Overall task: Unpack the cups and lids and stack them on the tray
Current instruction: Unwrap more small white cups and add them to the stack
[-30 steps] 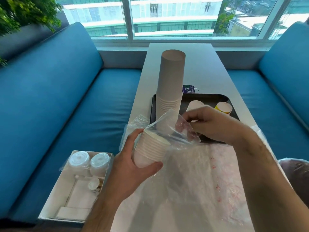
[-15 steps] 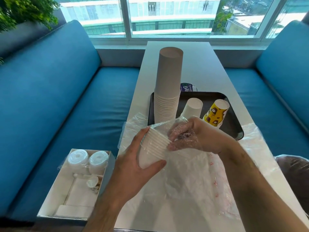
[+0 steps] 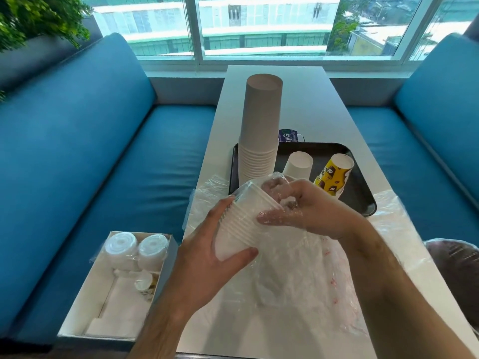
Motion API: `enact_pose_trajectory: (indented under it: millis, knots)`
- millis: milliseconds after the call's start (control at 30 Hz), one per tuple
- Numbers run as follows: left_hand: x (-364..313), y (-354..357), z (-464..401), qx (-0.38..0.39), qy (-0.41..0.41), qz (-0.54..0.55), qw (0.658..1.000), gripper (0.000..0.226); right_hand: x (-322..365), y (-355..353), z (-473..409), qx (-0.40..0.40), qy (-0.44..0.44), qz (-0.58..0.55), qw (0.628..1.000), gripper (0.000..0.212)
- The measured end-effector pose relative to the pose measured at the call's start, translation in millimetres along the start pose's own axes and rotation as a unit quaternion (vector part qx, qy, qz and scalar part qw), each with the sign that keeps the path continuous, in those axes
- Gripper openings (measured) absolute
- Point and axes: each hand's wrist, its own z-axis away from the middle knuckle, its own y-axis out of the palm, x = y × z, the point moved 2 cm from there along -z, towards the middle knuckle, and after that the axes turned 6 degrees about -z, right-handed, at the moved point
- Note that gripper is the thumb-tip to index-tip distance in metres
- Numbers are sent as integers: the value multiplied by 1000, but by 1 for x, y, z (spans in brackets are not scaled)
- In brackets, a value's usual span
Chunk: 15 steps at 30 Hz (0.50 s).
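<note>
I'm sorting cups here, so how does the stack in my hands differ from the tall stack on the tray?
The held stack is short, tilted on its side and partly under clear plastic wrap, gripped by the left hand with the right hand at its rim end. The tall stack is much higher, unwrapped, and stands upside down on the black tray. Both are nested white paper cups.

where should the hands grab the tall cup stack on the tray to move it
Grip the tall cup stack low, around the ribbed band of rims near its base, from the near-left side. It stands upright at the tray's left edge; the two single cups block the right.
</note>
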Motion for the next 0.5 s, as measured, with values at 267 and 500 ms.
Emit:
enact_pose_trajectory:
  millis: [267,500]
  knots:
    - [-1,-4,0,-7,-21,11,1000,85,-7,-14,6,-88,23,-102,991,31]
    - [3,-16,-4,-40,-48,63,996,85,-16,-20,11,-136,61,-128,981,78]
